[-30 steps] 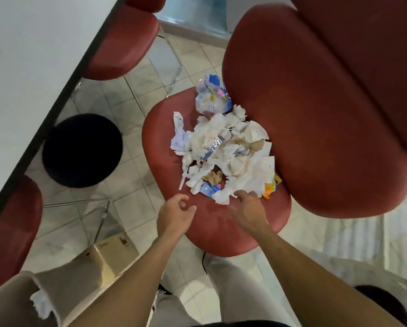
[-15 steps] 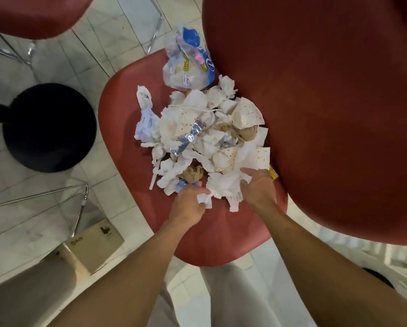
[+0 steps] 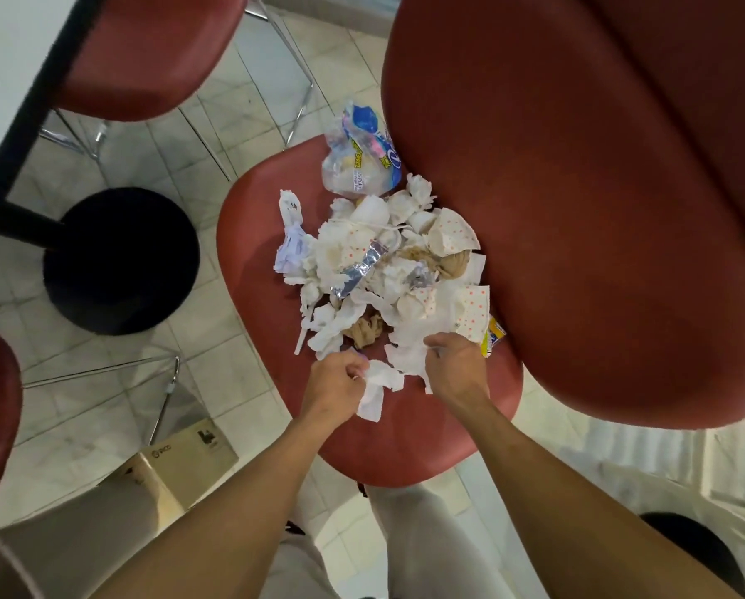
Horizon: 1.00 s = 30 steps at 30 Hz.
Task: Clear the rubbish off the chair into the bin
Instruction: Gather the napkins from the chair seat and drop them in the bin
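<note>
My left hand [image 3: 335,384] has lifted a white tissue [image 3: 377,389] clear; right hand [image 3: 455,365] still grips napkins [image 3: 409,352]; bare chair [image 3: 405,443] seat lies nearer than both.

Left hand [image 3: 336,384] grips a white tissue [image 3: 377,389]; right hand [image 3: 455,367] grips paper at the rubbish pile [image 3: 379,270] on the red chair [image 3: 250,261].

— Any writing legible?
— Partly. The plastic wrapper [image 3: 359,159] at the far end of the chair seat shows yellow letters, "TOWEL". The cardboard box [image 3: 176,460] near left bears a small logo, unreadable.
</note>
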{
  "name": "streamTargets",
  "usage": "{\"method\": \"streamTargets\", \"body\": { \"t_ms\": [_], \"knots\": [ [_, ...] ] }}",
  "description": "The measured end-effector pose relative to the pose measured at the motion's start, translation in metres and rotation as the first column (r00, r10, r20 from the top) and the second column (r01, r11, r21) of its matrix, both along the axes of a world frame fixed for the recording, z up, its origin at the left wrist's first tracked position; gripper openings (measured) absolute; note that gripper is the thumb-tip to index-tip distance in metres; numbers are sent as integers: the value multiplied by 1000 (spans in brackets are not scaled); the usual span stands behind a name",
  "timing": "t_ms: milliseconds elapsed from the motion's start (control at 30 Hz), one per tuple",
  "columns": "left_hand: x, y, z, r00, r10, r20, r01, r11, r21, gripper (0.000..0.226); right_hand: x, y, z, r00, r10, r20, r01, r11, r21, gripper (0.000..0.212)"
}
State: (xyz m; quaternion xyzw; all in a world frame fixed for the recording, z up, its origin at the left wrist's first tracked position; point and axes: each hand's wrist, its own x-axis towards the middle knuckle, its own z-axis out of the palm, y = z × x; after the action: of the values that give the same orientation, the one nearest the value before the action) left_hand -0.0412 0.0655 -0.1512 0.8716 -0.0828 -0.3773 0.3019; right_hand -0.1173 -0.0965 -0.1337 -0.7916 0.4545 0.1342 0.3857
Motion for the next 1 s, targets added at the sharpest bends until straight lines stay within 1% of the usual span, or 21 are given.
{"method": "streamTargets", "body": {
  "t_ms": [133, 233, 433, 533, 633, 767, 900, 1000],
  "knots": [
    [0, 29, 23, 997, 61, 40, -60, 998, -20, 24, 1, 27, 25, 998, 66, 21, -65, 997, -44, 33],
    [-4, 60, 41, 992, 115, 60, -112, 992, -51, 23, 0, 56, 42, 993, 90, 72, -85, 994, -61, 31],
    [-19, 131, 72, 972, 213, 95, -200, 972, -125, 22, -4, 127, 77, 985, 133, 110, -126, 990, -67, 31],
    [-26, 174, 78, 960, 265, 93, -252, 958, -135, 21, -8, 170, 88, 974, 187, 124, -181, 981, -64, 32],
    [-31, 221, 81, 936, 343, 85, -331, 935, -124, 21, -9, 216, 96, 956, 262, 130, -257, 965, -57, 33],
    [-35, 279, 89, 896, 429, 116, -415, 901, -124, 20, -6, 275, 107, 917, 365, 157, -361, 931, -60, 29],
    [-44, 340, 94, 834, 521, 183, -499, 853, -153, 22, -3, 335, 113, 872, 456, 179, -459, 888, -25, 28],
    [-56, 384, 96, 783, 588, 200, -571, 809, -141, 20, -1, 376, 116, 820, 539, 194, -545, 838, -27, 29]
  ]
}}
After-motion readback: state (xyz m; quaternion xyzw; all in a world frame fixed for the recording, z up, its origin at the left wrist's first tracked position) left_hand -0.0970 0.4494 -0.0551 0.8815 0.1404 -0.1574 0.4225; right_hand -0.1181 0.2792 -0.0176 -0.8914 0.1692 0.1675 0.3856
